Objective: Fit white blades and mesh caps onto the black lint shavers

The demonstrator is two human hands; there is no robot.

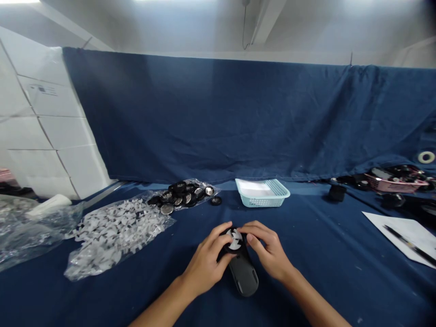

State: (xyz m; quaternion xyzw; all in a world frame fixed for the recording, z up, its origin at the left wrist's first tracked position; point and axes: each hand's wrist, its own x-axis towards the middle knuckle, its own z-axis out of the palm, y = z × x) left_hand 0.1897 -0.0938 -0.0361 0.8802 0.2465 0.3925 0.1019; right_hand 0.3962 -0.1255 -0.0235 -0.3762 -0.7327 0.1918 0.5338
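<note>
A round black part (235, 239) with white angular pieces in its face is between my two hands, above the upper end of a long dark grey device (245, 276) with a rounded end. My left hand (208, 259) curls its fingers and thumb round the part's left side. From the right, my right hand (267, 249) is closed at the part's edge, thumb and index finger close together. The fingers hide some of the rim, and I cannot tell whether the part is joined to the device.
On the left, a clear bag holds many small white pieces (116, 231). Behind it lie several black round parts (180, 195), with a single black ring (215, 200) beside them. A light blue basket (262, 200) stands ahead. Paper (408, 231) with a pen and a pink basket (395, 184) are right.
</note>
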